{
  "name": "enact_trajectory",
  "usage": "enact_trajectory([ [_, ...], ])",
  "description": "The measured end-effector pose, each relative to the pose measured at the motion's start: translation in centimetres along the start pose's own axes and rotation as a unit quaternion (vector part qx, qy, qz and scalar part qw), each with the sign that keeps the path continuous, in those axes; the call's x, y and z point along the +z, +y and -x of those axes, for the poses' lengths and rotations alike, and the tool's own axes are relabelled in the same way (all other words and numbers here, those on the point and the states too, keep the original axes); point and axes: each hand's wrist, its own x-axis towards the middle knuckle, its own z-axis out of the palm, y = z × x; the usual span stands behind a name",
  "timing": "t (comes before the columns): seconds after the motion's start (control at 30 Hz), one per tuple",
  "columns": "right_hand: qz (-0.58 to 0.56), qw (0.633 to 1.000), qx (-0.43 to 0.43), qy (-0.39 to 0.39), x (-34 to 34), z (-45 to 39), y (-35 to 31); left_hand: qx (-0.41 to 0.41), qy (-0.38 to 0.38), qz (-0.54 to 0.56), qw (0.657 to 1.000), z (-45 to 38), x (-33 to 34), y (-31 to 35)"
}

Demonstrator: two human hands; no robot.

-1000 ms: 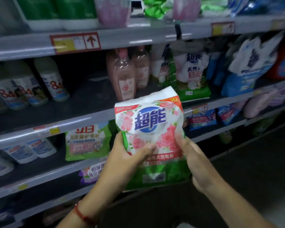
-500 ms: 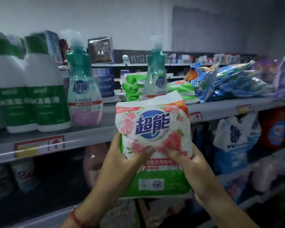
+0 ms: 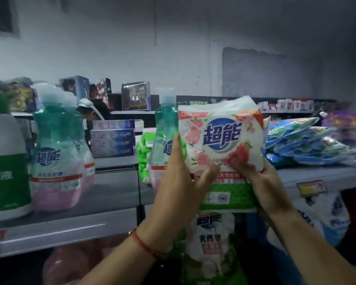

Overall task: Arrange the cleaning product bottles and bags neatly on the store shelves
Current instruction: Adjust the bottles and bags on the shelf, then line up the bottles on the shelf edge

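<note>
We see our two forearms rise from the bottom of the frame, a red string bracelet (image 3: 143,244) on the left wrist. In the centre, our left hand (image 3: 180,186) and right hand (image 3: 261,185) hold up a bag of washing powder (image 3: 221,155) (white with pink roses above, green below, a round blue logo in the middle). The left thumb presses on the bag's front while the fingers curl round its left edge; the right thumb pinches the front at the pink rose, the other fingers hidden behind. The bag is upright, in the air in front of the grey top shelf (image 3: 115,192).

Below it, at bottom centre, another bag of the same brand (image 3: 212,243) stands on the lower shelf. On the top shelf, just behind our left hand, stands a teal pump bottle (image 3: 162,145); at left of the frame a second teal bottle with a pink base (image 3: 57,161) stands beside a white and green jug (image 3: 6,171). At right lies a pile of blue bags (image 3: 310,145). Farther back, boxes (image 3: 112,140) and a grey wall (image 3: 173,48).
</note>
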Motion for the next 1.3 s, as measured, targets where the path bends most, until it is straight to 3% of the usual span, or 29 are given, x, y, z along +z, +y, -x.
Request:
enact_trajectory([
  [0.13,-0.026,0.999,0.022,-0.001,-2.6,-6.7,1.8,0.039,0.005,-0.197,0.98,-3.4,3.1,-1.7],
  [0.23,-0.001,0.997,0.08,-0.015,-3.9,-10.8,4.1,0.037,-0.04,-0.308,0.95,-5.7,4.7,-3.9],
  [0.37,0.12,0.979,0.154,-0.054,-4.2,-13.9,6.7,-0.048,-0.09,-0.394,0.913,-8.5,6.6,-6.1],
  [0.53,0.274,0.955,0.106,-0.049,-4.7,-14.9,7.6,-0.051,-0.09,-0.464,0.88,-9.7,7.7,-6.7],
  [0.7,0.454,0.887,0.082,0.015,-3.9,-14.1,7.5,-0.037,-0.115,-0.518,0.847,-8.0,7.0,-4.7],
  [0.8,0.609,0.792,-0.038,0.012,-2.7,-11.8,5.6,0.063,-0.075,-0.526,0.845,-5.4,4.8,-3.5],
  [0.83,0.62,0.778,-0.098,0.002,-2.2,-11.0,5.0,0.099,-0.049,-0.527,0.843,-4.5,3.7,-3.3],
  [0.9,0.575,0.795,-0.185,-0.055,-0.6,-9.6,3.3,0.14,0.011,-0.526,0.839,-3.1,1.0,-3.4],
  [0.97,0.488,0.84,-0.191,-0.142,1.8,-8.9,2.0,0.114,0.061,-0.517,0.846,-2.3,-1.8,-3.5],
  [1.07,0.369,0.899,-0.071,-0.227,5.9,-9.4,1.6,-0.009,0.087,-0.448,0.89,-2.2,-4.7,-4.2],
  [1.13,0.362,0.901,0.004,-0.239,8.3,-10.1,2.1,-0.08,0.068,-0.347,0.932,-2.5,-5.2,-5.5],
  [1.3,0.184,0.953,0.057,-0.232,10.7,-9.4,2.8,-0.081,0.083,-0.157,0.981,-2.6,-5.3,-6.6],
])
